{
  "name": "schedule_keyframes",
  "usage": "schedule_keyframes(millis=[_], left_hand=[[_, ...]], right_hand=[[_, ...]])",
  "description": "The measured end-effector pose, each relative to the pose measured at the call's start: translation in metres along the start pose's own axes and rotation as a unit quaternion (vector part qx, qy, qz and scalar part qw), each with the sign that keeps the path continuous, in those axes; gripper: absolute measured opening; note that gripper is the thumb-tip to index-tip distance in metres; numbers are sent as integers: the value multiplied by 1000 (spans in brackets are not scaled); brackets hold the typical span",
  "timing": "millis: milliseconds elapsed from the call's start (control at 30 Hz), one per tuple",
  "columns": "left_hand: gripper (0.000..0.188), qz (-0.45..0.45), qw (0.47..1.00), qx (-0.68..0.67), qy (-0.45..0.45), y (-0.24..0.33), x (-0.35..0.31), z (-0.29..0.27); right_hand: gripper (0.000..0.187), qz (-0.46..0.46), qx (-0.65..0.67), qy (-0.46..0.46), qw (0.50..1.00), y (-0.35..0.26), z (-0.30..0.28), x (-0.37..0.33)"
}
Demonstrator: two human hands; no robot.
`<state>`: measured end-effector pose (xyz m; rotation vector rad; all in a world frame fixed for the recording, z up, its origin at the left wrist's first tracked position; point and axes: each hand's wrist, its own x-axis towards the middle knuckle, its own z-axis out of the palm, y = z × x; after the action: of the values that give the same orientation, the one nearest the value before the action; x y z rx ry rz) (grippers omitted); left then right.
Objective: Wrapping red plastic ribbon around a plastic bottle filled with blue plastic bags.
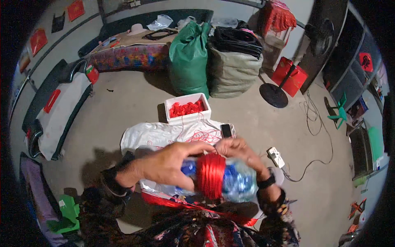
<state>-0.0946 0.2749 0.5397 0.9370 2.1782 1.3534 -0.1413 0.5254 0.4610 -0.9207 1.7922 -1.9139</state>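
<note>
Head view: one clear and blue bottle [240,181], seemingly plastic, lying crosswise before the body, its middle wrapped in glossy red cord [211,176]. Left hand [169,164]: placed over the bottle's left end, thumb and index finger spread apart. Right hand [243,153]: blurred, fingertips drawn together at the cord's upper edge; whether a strand is pinched cannot be told. Beyond: white sheet [142,138], strewn with loose red strands [203,136]; white box [187,120], filled with red cord; dark phone [226,131], laid near the sheet's right edge.
</note>
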Motion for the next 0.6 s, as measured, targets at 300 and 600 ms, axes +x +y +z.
schedule_keyframes(millis=[300, 600], left_hand=[[74, -113, 976, 56, 175, -110, 7, -35], [81, -27, 993, -112, 26, -3, 6, -11]], right_hand=[[19, -27, -317, -100, 943, -59, 18, -16], [24, 43, -92, 133, 986, 20, 16, 5]])
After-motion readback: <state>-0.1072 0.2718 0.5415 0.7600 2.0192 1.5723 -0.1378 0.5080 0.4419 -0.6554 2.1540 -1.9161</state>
